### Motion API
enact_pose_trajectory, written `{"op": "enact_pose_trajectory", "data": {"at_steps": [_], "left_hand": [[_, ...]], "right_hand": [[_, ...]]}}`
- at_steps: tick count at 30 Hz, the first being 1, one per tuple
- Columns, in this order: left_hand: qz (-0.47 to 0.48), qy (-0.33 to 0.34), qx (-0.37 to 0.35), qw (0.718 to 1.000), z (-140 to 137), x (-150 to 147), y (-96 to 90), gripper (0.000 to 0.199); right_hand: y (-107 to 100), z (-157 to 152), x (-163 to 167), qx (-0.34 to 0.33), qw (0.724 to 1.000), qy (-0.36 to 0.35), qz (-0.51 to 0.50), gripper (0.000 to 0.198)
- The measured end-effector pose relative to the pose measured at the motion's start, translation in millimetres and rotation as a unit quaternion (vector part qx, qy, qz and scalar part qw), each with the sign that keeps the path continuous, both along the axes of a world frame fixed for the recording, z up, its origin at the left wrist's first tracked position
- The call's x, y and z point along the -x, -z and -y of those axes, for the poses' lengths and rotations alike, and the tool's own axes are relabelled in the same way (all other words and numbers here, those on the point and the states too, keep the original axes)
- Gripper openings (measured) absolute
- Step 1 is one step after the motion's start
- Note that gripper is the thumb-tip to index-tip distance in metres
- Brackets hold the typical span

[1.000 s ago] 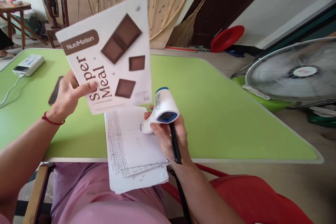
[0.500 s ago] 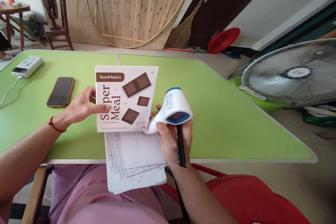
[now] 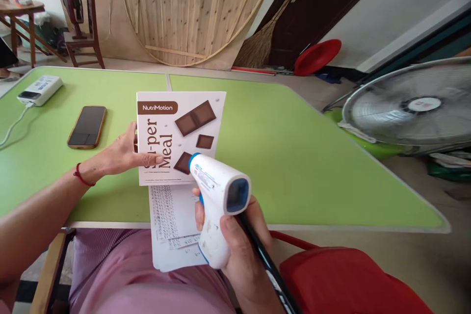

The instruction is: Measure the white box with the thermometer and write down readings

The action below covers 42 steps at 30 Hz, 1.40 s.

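My left hand (image 3: 127, 153) grips the left edge of a white NutriMotion box (image 3: 198, 142) with brown chocolate pieces printed on it, thumb across the front. The box stands upright over the green table. In my right hand (image 3: 243, 240) is a white and blue infrared thermometer (image 3: 217, 186), its blue-rimmed nose in front of the box's lower right part and its small dark screen facing me. A black pen (image 3: 270, 265) also sits in that hand, slanting down to the right. Handwritten sheets of paper (image 3: 176, 216) lie below the box, partly hidden by the thermometer.
On the green table (image 3: 312, 171), a phone (image 3: 87, 127) lies to the left. Farther left is a white power bank (image 3: 40, 91) with a cable. A large fan (image 3: 412, 103) stands beyond the right edge, and a red chair (image 3: 349, 279) is at the lower right.
My right hand has turned the thermometer and brought it down and left, so its nose points at the box and overlaps it. The pen turned with it. My left hand keeps holding the box.
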State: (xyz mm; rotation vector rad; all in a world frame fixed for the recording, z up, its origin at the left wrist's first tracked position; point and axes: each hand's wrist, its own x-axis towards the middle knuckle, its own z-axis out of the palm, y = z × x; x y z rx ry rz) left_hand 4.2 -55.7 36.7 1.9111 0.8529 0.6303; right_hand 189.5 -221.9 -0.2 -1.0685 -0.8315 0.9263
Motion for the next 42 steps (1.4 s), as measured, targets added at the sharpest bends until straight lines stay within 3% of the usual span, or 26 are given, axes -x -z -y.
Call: {"op": "enact_pose_trajectory", "data": {"at_steps": [11, 14, 19, 29, 34, 42], "left_hand": [[0.011, 0.025, 0.022, 0.999, -1.5, -1.4, -2.3, 0.052], [0.015, 0.020, 0.034, 0.999, -2.6, -1.2, -0.3, 0.058], [0.018, 0.016, 0.040, 0.999, -3.8, 0.1, 0.7, 0.065], [0.017, 0.031, 0.038, 0.999, -3.0, -0.1, -0.9, 0.073], [-0.004, 0.023, 0.023, 0.999, -4.5, 2.8, 2.1, 0.068], [0.044, 0.059, 0.005, 0.997, -2.4, -2.6, -4.9, 0.052]], "right_hand": [[7.3, 1.9, -1.8, 0.077, 0.993, -0.033, 0.077, 0.032], [13.5, 2.5, -7.1, 0.071, 0.990, -0.067, 0.102, 0.032], [17.8, 3.1, -8.0, 0.088, 0.986, -0.061, 0.124, 0.035], [20.6, 0.6, -6.0, 0.044, 0.990, -0.056, 0.119, 0.029], [16.9, 2.3, -5.4, 0.063, 0.988, -0.067, 0.121, 0.027], [20.1, 0.4, -0.6, 0.038, 0.994, -0.065, 0.080, 0.029]]}}
